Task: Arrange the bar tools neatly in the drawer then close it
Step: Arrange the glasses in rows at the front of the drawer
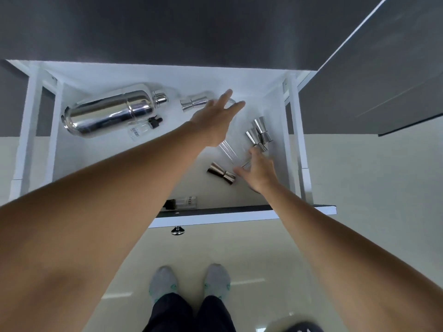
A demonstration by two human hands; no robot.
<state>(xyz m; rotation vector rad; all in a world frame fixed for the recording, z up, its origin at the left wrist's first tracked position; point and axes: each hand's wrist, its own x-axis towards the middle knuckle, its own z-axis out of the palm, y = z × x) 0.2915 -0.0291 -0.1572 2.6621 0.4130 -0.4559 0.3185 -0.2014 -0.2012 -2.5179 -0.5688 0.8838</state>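
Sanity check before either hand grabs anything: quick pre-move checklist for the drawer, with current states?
1. Drawer open enough to reach in: ok.
2. Left hand free: ok, open, above the clear glass.
3. Right hand free: ok, fingers spread, nothing gripped.
4. Tools tidy: not ok. Jiggers lie scattered: one by the shaker, a pair at right, one near the right hand.
5. Small bottles sorted: not ok, one at the front edge, one beside the shaker.
6. Glass intact: cannot tell.

one shaker (112, 111), four jiggers (196, 103), two small bottles (143, 128), one glass (227, 149)
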